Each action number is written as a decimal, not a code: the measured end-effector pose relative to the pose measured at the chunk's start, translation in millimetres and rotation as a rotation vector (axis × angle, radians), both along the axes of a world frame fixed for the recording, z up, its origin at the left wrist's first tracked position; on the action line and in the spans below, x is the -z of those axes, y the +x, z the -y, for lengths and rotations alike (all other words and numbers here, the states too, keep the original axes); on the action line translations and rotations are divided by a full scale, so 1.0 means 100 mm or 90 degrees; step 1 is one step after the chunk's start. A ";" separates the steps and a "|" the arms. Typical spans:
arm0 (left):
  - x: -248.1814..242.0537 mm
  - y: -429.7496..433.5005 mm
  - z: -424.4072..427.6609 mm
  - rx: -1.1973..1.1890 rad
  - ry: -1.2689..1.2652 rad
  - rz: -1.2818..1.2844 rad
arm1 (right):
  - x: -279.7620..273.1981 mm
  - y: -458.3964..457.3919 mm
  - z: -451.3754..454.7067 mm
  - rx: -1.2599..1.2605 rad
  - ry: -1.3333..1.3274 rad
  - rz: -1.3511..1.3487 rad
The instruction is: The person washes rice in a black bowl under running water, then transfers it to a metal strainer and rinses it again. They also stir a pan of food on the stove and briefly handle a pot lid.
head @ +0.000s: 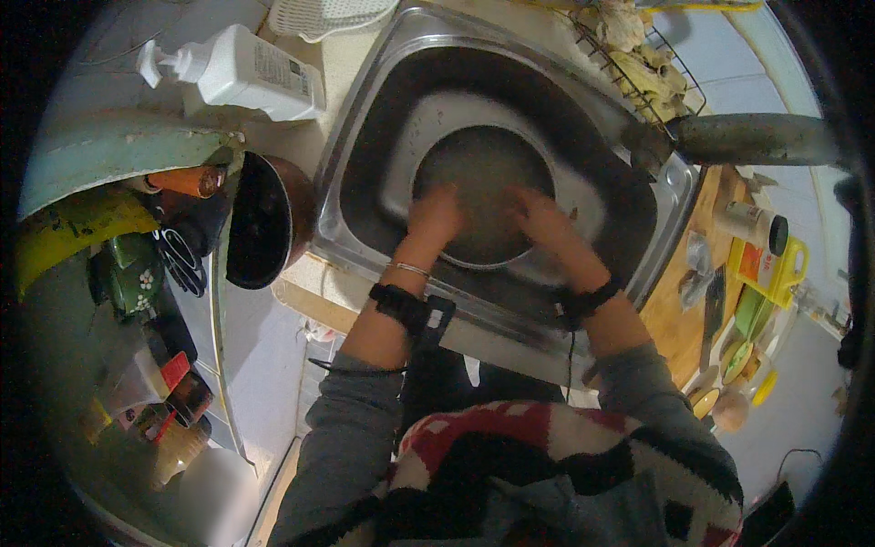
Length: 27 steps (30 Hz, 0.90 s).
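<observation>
A round metal bowl [482, 147] stands in the stainless-steel sink [472, 106] and appears to hold cloudy greyish water. My left hand [437, 213] reaches into it from the near left, fingers pointing down and inward. From the near right, my right hand [539, 217] dips in too, with its fingers bent. The two hands are apart. Blur and the murky contents hide the fingertips, so whether either hand grips something cannot be told. Dark straps are around both wrists.
A white pump bottle [253, 72] and a brown pot [299, 212] are left of the sink. At right, a thick greenish-grey cylinder [752, 139] juts over the sink's corner. A wire rack [646, 89], wooden board [697, 232], dark-bladed knife [714, 318] and lidded jar [748, 222] are also right.
</observation>
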<state>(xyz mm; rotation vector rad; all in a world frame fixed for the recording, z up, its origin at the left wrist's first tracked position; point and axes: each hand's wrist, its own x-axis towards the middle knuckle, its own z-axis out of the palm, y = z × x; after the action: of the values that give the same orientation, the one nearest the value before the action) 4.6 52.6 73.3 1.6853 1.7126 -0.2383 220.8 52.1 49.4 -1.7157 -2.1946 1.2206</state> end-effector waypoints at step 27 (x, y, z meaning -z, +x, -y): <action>-0.83 -0.57 0.29 -0.156 0.146 0.183 | -0.88 0.69 0.35 0.320 0.009 -0.055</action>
<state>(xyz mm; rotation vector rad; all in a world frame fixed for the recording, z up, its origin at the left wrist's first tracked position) -52.7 23.7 156.8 1.5568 1.7529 0.3115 289.3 17.4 137.2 -1.9942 -1.5747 1.1124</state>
